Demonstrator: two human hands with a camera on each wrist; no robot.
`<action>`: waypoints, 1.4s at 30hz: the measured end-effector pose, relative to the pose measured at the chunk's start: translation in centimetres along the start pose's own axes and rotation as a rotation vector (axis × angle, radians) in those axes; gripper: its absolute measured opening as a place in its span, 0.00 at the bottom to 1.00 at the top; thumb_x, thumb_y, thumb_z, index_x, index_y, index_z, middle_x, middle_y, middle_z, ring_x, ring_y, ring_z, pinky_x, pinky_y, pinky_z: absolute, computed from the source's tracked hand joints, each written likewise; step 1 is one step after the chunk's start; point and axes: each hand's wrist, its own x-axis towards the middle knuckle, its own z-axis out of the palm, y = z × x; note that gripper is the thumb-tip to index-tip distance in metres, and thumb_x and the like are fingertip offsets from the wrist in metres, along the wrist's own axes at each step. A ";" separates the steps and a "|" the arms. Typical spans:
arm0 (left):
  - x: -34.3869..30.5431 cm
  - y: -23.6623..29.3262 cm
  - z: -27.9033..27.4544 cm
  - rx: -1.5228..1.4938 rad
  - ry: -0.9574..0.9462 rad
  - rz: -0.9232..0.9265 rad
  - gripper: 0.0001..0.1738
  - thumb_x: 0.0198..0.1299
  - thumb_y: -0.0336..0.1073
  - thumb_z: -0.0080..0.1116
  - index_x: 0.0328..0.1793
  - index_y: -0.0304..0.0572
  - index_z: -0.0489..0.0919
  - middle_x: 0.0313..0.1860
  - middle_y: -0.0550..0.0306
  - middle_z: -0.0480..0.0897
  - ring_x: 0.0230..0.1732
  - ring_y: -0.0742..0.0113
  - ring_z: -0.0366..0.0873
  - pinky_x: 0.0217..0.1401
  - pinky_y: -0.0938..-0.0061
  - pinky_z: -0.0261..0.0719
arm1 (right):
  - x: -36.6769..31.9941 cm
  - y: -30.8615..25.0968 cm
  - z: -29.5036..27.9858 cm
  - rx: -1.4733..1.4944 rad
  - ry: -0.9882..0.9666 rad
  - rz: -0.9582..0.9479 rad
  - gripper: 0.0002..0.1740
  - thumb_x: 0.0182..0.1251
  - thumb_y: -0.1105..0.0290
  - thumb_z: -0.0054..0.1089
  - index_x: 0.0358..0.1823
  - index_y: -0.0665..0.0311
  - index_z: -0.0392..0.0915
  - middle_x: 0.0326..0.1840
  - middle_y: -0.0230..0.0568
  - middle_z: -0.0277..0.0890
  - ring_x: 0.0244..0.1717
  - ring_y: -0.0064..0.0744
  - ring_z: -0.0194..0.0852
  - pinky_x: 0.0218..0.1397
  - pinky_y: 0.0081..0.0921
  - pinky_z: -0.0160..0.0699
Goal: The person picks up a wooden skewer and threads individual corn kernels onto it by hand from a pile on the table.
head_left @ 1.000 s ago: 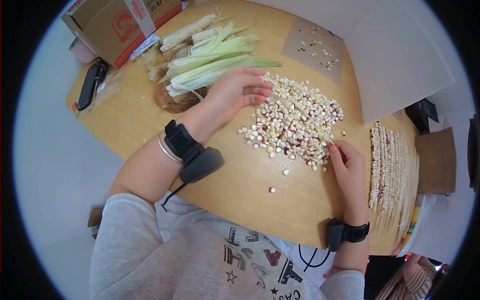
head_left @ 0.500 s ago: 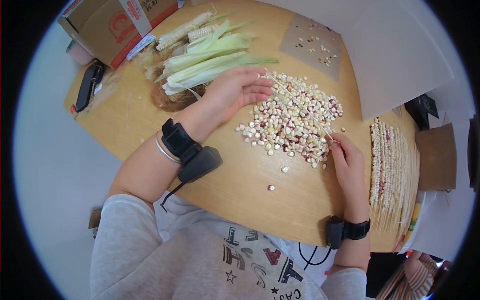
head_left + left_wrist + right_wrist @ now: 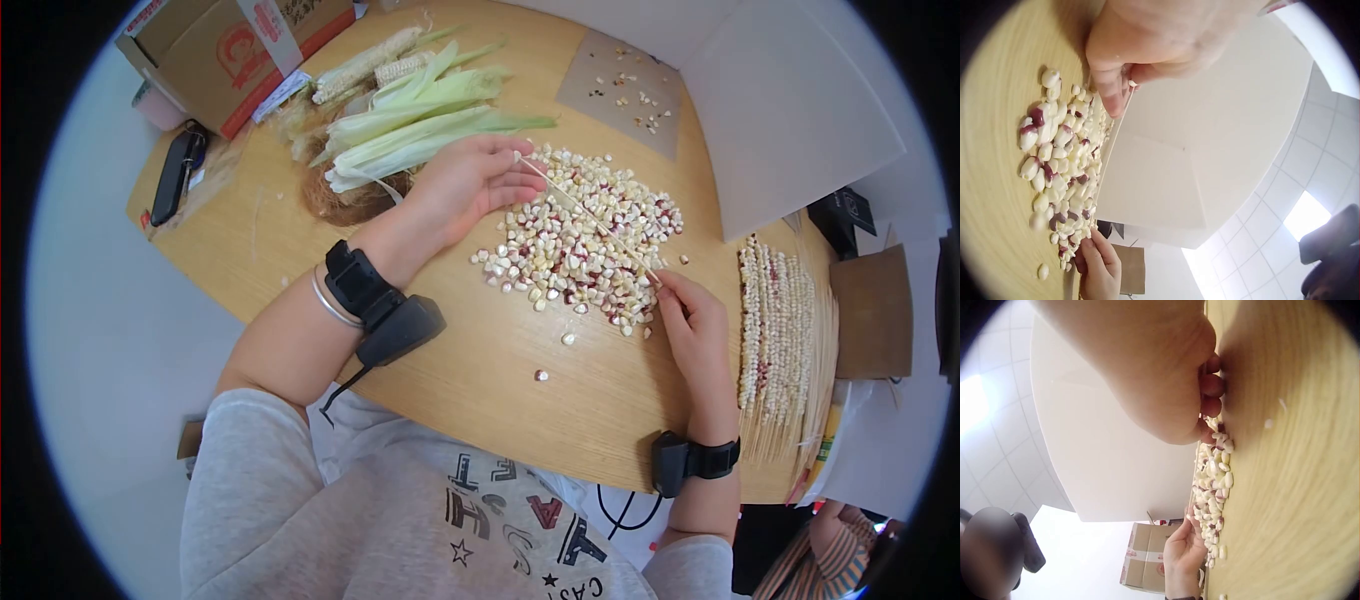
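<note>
– Well, from the head camera, what has the left hand (image 3: 470, 185) got?

– Its fingertips are curled in and pinch the far end of a thin pale bamboo skewer (image 3: 590, 215). The right hand (image 3: 695, 330) pinches the near end, fingers bent close together. Between the two sets of fingertips the skewer slants across a loose heap of white and purple corn kernels (image 3: 560, 255), low over it.

– And around them?

– The heap lies on a round light wooden table (image 3: 450, 380). Beyond the left fingers lie long green corn husks (image 3: 420, 120), and past those a brown cardboard box (image 3: 240, 45). Just outside the right hand lies a row of sticks threaded with kernels (image 3: 775, 320).

– Does the left wrist camera agree?

– Yes. Thumb and forefinger (image 3: 1113, 94) are closed narrow on the skewer's tip. The stick (image 3: 1110, 153) runs down from them, over the corn kernels (image 3: 1060, 169), to the right hand (image 3: 1100, 269) at the bottom edge.

– The right wrist camera?

– The right hand (image 3: 1166, 375) fills the top. Its fingers (image 3: 1210, 384) are tucked tight, knuckles down at the edge of the kernels (image 3: 1213, 481). I cannot make out the skewer there. The left hand (image 3: 1182, 550) shows beyond the heap, in front of the cardboard box (image 3: 1144, 556).
</note>
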 end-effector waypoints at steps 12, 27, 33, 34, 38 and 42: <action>-0.1 0.0 0.5 0.157 0.029 0.036 0.13 0.63 0.29 0.42 0.52 0.28 0.68 0.43 0.46 0.76 0.43 0.62 0.77 0.46 0.76 0.78 | 0.0 0.1 -0.1 -0.029 0.008 -0.030 0.12 0.57 0.76 0.50 0.42 0.68 0.76 0.31 0.49 0.76 0.30 0.38 0.74 0.35 0.26 0.71; -0.6 0.2 1.0 0.044 0.023 0.050 0.12 0.62 0.30 0.43 0.49 0.29 0.69 0.43 0.44 0.76 0.42 0.62 0.77 0.46 0.75 0.78 | 0.0 0.1 0.0 -0.028 0.004 -0.029 0.11 0.57 0.76 0.50 0.42 0.68 0.76 0.30 0.47 0.76 0.29 0.36 0.74 0.34 0.25 0.70; -0.1 0.3 0.1 -0.135 0.056 -0.098 0.09 0.60 0.31 0.47 0.41 0.30 0.71 0.37 0.46 0.78 0.36 0.66 0.78 0.40 0.77 0.79 | 0.0 -0.2 -0.1 -0.016 0.012 -0.051 0.11 0.58 0.76 0.50 0.42 0.68 0.76 0.28 0.46 0.75 0.28 0.35 0.73 0.33 0.25 0.70; -0.1 0.4 0.0 -0.136 0.057 -0.097 0.09 0.60 0.31 0.47 0.41 0.30 0.71 0.37 0.46 0.78 0.36 0.66 0.78 0.40 0.77 0.79 | 0.0 -0.2 -0.1 -0.016 0.008 -0.050 0.11 0.57 0.76 0.51 0.42 0.68 0.76 0.27 0.45 0.74 0.28 0.35 0.73 0.32 0.25 0.70; 0.1 0.4 -0.6 -0.125 -0.008 -0.037 0.08 0.58 0.31 0.50 0.40 0.32 0.73 0.30 0.53 0.78 0.30 0.72 0.77 0.32 0.83 0.78 | -0.1 -0.3 0.1 0.000 -0.002 -0.056 0.11 0.58 0.76 0.50 0.42 0.68 0.76 0.27 0.45 0.74 0.27 0.34 0.73 0.32 0.24 0.69; -0.2 0.7 -0.2 -0.019 0.000 0.008 0.09 0.57 0.31 0.51 0.41 0.33 0.74 0.28 0.56 0.78 0.28 0.75 0.76 0.30 0.86 0.77 | -0.1 -0.2 0.2 0.000 0.012 -0.083 0.11 0.57 0.76 0.51 0.42 0.68 0.76 0.27 0.46 0.74 0.27 0.34 0.72 0.31 0.24 0.69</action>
